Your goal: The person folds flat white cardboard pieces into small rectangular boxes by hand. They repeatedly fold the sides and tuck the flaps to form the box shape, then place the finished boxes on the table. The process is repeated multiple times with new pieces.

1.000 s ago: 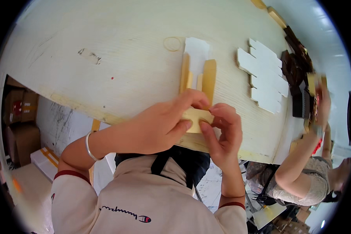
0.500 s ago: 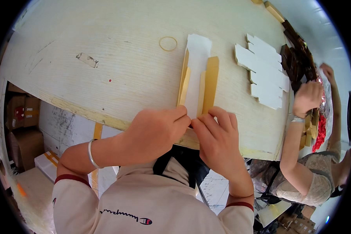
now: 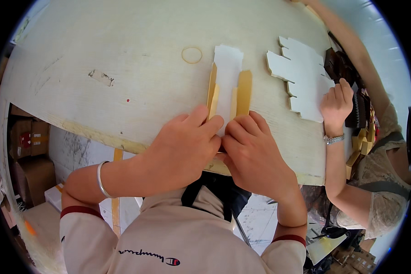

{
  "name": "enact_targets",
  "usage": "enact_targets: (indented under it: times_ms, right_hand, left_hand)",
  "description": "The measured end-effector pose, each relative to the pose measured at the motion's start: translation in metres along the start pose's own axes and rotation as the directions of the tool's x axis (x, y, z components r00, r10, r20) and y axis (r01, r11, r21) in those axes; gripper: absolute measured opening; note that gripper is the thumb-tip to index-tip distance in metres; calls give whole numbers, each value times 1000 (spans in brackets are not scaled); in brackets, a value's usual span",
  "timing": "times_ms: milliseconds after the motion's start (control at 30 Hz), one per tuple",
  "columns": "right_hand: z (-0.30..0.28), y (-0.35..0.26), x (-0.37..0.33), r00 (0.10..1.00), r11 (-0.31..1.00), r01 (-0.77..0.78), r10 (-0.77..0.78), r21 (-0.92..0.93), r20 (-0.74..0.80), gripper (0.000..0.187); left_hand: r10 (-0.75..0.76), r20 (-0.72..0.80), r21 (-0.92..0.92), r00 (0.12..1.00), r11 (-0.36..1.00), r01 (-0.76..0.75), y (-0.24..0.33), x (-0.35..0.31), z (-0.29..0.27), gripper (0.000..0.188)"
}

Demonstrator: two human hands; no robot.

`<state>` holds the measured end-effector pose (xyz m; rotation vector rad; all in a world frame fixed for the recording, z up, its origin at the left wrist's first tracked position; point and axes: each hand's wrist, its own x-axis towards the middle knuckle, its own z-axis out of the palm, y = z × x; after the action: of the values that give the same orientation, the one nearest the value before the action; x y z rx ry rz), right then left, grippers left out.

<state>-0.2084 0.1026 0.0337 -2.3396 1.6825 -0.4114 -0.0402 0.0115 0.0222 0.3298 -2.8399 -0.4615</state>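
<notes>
A partly folded cardboard box (image 3: 227, 82), white inside with gold outer sides, lies lengthwise on the table in front of me, its long side walls standing up. My left hand (image 3: 182, 145) is closed on the near left corner of the box. My right hand (image 3: 253, 148) grips the near right corner, its fingers curled over the gold side wall. The near end of the box is mostly hidden by my fingers. Its far end flap lies flat and white.
A yellow rubber band (image 3: 192, 55) lies left of the box. A stack of flat white box blanks (image 3: 306, 77) sits to the right. Beside it a co-worker's hand (image 3: 337, 102) reaches over the table near dark brown boxes (image 3: 340, 64) and gold boxes (image 3: 363, 142).
Both my hands have shifted slightly up along the side walls, the fingers curling further over them. The co-worker's hand has moved left to the stack of blanks, the other arm reaching far across.
</notes>
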Motion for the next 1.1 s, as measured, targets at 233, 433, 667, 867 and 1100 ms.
enact_targets:
  times_ms: [233,433,667,867,1100]
  right_hand:
    - [35,-27,-24,960,994,-11,-20,-111,-279,20]
    - [57,-52,-13,932,991,-58,11,-119,-362,27]
    - [62,-39,-14,902,992,47,-93,-118,-423,32]
    - [29,-67,-4,976,982,-185,181,-25,-122,46]
    - [32,-62,15,923,917,-274,336,290,-189,36]
  left_hand:
    - [128,-146,-25,981,991,-133,-25,-14,-11,20]
    - [-194,49,-558,980,808,188,-32,-32,-24,39]
    - [-261,270,-508,927,779,367,-33,-28,-40,45]
    - [-240,384,-662,892,602,447,-40,-11,-41,44]
    - [-304,472,-774,827,305,554,-33,-12,-34,43]
